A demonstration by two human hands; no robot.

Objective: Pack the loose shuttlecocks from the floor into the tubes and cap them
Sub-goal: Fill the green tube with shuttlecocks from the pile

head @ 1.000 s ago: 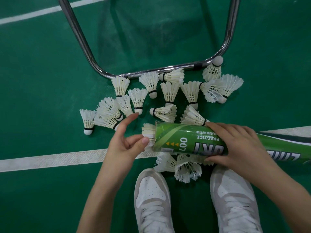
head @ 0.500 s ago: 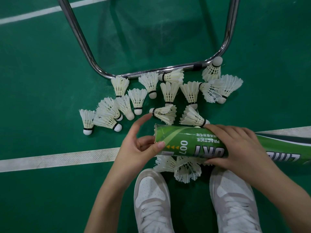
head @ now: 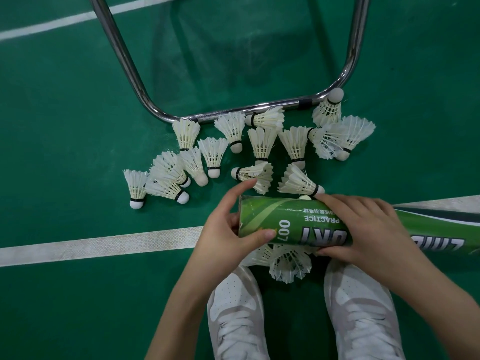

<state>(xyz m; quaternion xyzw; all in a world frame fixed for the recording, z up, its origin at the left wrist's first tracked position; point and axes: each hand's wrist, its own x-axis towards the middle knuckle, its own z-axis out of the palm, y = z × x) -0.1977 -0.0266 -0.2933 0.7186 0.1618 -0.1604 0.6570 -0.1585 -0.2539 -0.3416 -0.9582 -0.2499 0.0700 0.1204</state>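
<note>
I hold the green tube (head: pixel 298 227) lying roughly level, its long axis running left to right in front of me, with my right hand (head: pixel 363 229) wrapped over its middle and my left hand (head: pixel 228 229) cupped at its left mouth, thumb on the rim, index finger raised; whether that hand grips anything inside I cannot tell. The loose shuttlecocks (head: pixel 259 144) lie scattered just beyond the tube, nearest my left hand, so I judge that hand picks next. A chrome frame (head: pixel 233 114) borders their far side; a few more lie under the tube by my shoes (head: pixel 233 307).
</note>
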